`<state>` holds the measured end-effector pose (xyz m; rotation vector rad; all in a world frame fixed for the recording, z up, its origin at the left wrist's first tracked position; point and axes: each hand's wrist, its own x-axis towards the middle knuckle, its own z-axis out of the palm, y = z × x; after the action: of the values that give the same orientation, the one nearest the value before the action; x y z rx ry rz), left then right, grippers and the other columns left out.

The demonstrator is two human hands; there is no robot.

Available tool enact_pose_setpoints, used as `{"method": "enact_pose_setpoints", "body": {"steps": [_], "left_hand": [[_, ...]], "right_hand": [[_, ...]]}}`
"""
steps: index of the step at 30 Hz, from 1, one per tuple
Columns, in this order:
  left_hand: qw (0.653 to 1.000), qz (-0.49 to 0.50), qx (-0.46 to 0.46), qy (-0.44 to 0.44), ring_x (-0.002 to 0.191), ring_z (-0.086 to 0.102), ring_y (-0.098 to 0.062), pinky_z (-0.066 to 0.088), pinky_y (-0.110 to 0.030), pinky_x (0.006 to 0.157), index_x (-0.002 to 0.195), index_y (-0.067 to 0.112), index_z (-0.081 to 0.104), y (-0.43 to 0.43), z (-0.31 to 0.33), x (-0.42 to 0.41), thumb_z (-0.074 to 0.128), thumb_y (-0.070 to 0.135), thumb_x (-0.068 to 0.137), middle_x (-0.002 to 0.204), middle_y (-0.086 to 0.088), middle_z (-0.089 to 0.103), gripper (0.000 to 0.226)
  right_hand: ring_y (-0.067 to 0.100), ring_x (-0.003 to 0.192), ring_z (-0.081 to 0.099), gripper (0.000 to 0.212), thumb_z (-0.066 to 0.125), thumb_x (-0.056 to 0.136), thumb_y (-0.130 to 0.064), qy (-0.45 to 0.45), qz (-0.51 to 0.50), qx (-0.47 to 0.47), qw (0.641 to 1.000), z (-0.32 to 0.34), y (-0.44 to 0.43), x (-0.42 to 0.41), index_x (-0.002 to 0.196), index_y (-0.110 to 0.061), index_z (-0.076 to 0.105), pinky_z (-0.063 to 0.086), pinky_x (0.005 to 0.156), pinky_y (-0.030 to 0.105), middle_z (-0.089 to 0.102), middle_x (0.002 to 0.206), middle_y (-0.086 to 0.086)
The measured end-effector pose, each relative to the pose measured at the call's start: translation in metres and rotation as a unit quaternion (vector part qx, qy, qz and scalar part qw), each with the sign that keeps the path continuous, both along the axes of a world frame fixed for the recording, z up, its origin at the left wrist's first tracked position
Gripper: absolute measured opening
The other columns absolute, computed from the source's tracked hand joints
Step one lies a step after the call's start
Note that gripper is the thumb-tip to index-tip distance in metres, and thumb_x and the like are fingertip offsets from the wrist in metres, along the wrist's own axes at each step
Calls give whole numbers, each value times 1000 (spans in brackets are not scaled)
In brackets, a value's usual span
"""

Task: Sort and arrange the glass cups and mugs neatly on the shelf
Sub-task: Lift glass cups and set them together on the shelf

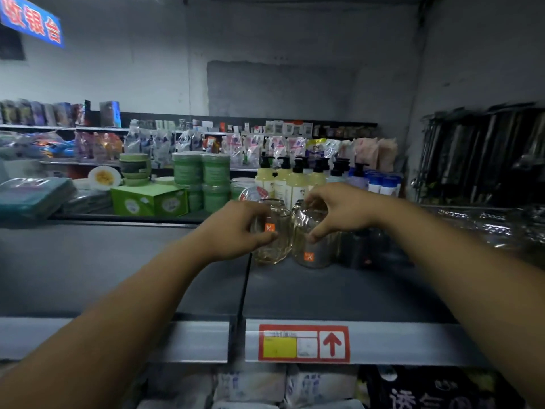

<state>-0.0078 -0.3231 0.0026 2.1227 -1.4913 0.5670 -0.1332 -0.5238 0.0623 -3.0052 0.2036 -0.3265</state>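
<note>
Reaching over the dark shelf, you have 2 clear glass cups close together, far back on it. Your left hand curls round the side of the left cup, thumb in front just under its orange sticker. Your right hand grips the right cup near its top, fingers over it. Pump bottles and green tubs stand behind them. A red price tag sits on the front rail.
</note>
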Motion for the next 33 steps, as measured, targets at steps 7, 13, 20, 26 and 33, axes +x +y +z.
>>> {"method": "enact_pose_setpoints", "body": {"steps": [7,13,20,26,33], "left_hand": [[997,-43,-48,33,74,56,8,37,-9,63,92,37,60,0,-12,2,73,33,92,80,18,58,14],[997,-17,-57,57,68,58,1,39,-12,61,86,23,67,2,-14,4,70,31,95,73,12,62,12],[928,-12,-196,316,61,68,-22,60,-31,61,90,2,71,39,1,-20,66,19,97,79,-17,74,19],[674,-187,-393,596,85,76,-30,63,-34,74,95,-1,60,44,3,-55,52,7,102,98,-23,75,13],[679,-197,-312,635,92,77,-33,64,-36,74,118,-2,61,42,-7,-56,53,11,102,115,-19,75,23]], "right_hand": [[19,121,55,80,89,74,-37,20,2,20,1000,-7,1,0,143,-19,53,47,106,37,56,138,1],[17,123,47,70,79,84,-32,-61,-1,25,998,-30,16,-13,146,-18,51,41,107,31,46,134,-1],[9,103,59,29,75,88,-29,-333,66,219,915,-55,52,-14,115,-21,68,50,90,28,61,110,-7],[5,100,70,61,77,82,-48,-303,107,418,850,-54,81,-10,133,-31,50,58,85,32,64,119,-15],[13,104,71,71,85,62,-61,-312,89,404,855,-50,62,0,119,-28,57,60,90,45,67,121,-5]]}}
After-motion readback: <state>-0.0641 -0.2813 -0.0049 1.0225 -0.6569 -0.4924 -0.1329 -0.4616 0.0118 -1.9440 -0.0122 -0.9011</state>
